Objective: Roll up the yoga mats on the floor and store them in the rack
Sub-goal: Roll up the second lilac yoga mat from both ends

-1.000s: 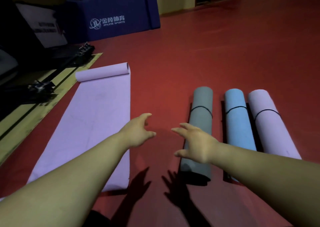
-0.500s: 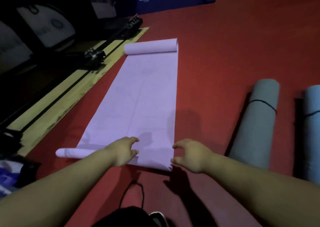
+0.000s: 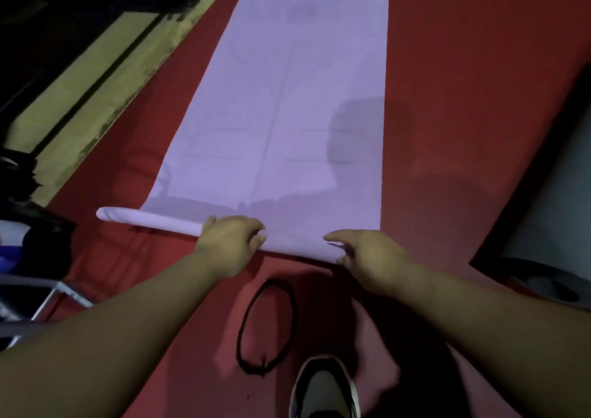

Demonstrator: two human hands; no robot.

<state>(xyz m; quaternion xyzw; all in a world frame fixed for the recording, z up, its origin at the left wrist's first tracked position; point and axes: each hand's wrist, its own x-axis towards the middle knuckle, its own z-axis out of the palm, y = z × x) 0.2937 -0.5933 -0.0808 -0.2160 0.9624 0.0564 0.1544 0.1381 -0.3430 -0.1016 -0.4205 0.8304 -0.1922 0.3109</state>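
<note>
Purple mat (image 3: pixel 287 114) edge touches left hand (image 3: pixel 230 243), right hand (image 3: pixel 367 258).

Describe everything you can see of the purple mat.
The mat is pale purple, thin and soft-looking, with faint printed lines along its middle. It lies mostly flat on the red floor, running away past the frame's top. Its near end is rolled into a slim tube that sticks out to the left. The left hand curls over the roll; the right hand grips its right end. Shadows fall across it.
</note>
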